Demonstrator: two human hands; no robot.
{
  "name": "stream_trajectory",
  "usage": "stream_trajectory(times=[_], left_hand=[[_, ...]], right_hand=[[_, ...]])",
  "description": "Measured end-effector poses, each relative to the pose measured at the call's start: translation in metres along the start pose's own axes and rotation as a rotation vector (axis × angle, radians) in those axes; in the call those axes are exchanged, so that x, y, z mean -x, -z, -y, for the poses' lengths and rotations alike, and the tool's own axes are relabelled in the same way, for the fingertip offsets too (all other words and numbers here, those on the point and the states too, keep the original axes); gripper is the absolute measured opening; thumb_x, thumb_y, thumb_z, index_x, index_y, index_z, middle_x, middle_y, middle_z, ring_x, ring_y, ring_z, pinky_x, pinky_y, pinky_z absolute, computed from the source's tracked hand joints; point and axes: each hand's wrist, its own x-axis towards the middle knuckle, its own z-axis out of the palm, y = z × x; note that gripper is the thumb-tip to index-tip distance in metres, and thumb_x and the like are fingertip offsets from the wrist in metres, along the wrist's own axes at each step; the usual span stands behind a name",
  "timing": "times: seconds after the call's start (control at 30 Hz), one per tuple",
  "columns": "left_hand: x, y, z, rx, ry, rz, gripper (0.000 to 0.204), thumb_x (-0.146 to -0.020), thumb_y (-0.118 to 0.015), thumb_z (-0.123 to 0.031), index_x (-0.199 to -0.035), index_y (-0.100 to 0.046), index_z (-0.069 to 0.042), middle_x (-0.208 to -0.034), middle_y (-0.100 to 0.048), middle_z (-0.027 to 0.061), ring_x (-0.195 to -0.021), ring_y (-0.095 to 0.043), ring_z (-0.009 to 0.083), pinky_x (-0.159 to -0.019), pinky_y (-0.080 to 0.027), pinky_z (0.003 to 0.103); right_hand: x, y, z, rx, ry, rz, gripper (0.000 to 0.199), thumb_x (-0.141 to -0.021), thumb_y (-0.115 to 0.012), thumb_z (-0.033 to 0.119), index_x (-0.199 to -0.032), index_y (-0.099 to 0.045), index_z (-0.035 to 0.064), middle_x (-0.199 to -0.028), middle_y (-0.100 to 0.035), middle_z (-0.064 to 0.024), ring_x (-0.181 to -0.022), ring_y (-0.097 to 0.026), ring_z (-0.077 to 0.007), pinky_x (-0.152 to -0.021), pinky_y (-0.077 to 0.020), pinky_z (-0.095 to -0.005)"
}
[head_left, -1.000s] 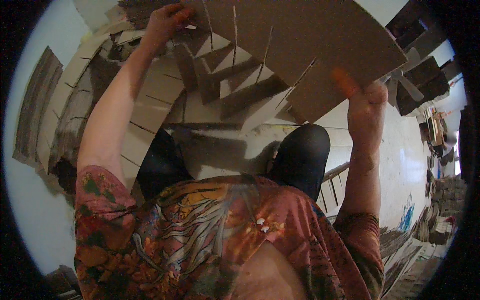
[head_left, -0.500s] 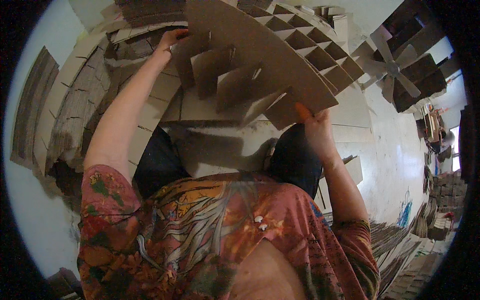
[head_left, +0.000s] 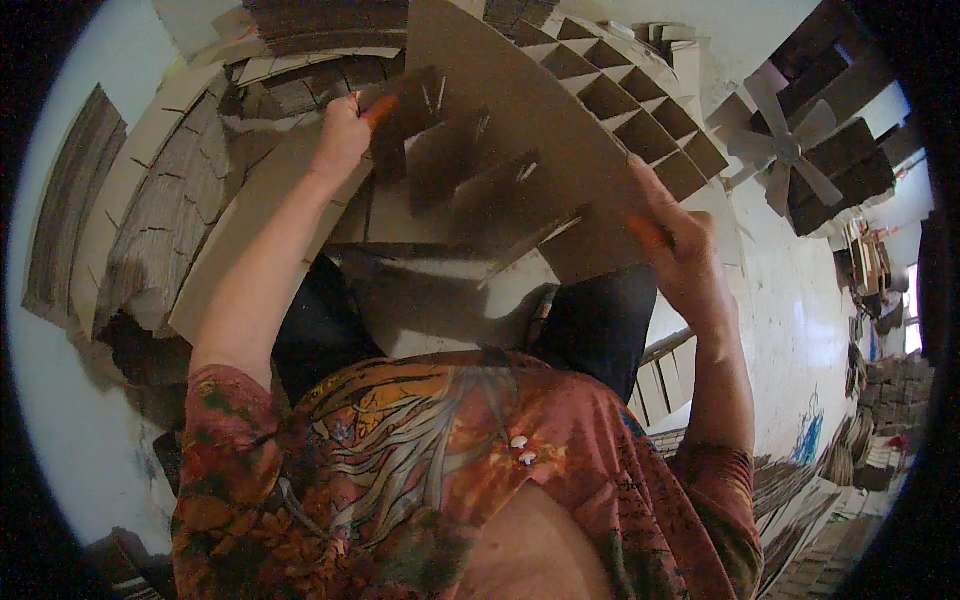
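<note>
Your left hand (head_left: 343, 135) & right hand (head_left: 680, 245) both clamp the cardboard grid (head_left: 560, 130), held up over your lap. Cells at the top look slotted together; near strips (head_left: 470, 170) hang loose, so prob. partway done.

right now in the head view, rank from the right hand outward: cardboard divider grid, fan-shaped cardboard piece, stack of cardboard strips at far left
1. cardboard divider grid: held in the right hand.
2. fan-shaped cardboard piece: upper right, on the floor.
3. stack of cardboard strips: far left.
</note>
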Motion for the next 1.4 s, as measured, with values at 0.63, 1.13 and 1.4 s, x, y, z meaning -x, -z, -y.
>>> stream_trajectory(times=[0.63,1.13,1.4], left_hand=[[0.046,-0.056,-0.021,0.254,0.135,0.211,0.034,-0.092,-0.051,-0.024,-0.117,-0.054,-0.002,-0.100,-0.060,0.0028,-0.091,-0.051,0.0097,-0.082,-0.040,0.024],[0.087,-0.116,-0.056,0.432,0.213,0.734,0.034,-0.093,-0.042,-0.018,-0.122,-0.050,-0.003,-0.118,-0.056,0.0106,-0.104,-0.056,0.0207,-0.092,-0.043,0.033],[0.059,-0.056,-0.011,0.090,0.207,0.516,0.028,-0.092,-0.047,-0.014,-0.114,-0.057,0.000,-0.105,-0.063,0.0099,-0.090,-0.061,0.0149,-0.082,-0.047,0.027]], right_hand=[[-0.016,-0.018,-0.068,-0.219,-0.295,-0.488,0.031,-0.079,-0.070,0.019,-0.099,-0.057,-0.0006,-0.087,-0.064,-0.0093,-0.075,-0.057,-0.0143,-0.066,-0.0479,-0.0307],[0.115,0.041,-0.073,-0.808,-0.582,-0.694,0.037,-0.069,-0.055,0.003,-0.106,-0.059,-0.0038,-0.087,-0.061,-0.0074,-0.075,-0.056,-0.0158,-0.067,-0.0448,-0.0270],[0.207,0.101,-0.102,-0.093,-0.642,-1.115,0.050,-0.072,-0.047,0.006,-0.121,-0.053,-0.0004,-0.089,-0.059,-0.0049,-0.073,-0.049,-0.0102,-0.066,-0.0420,-0.0239]])
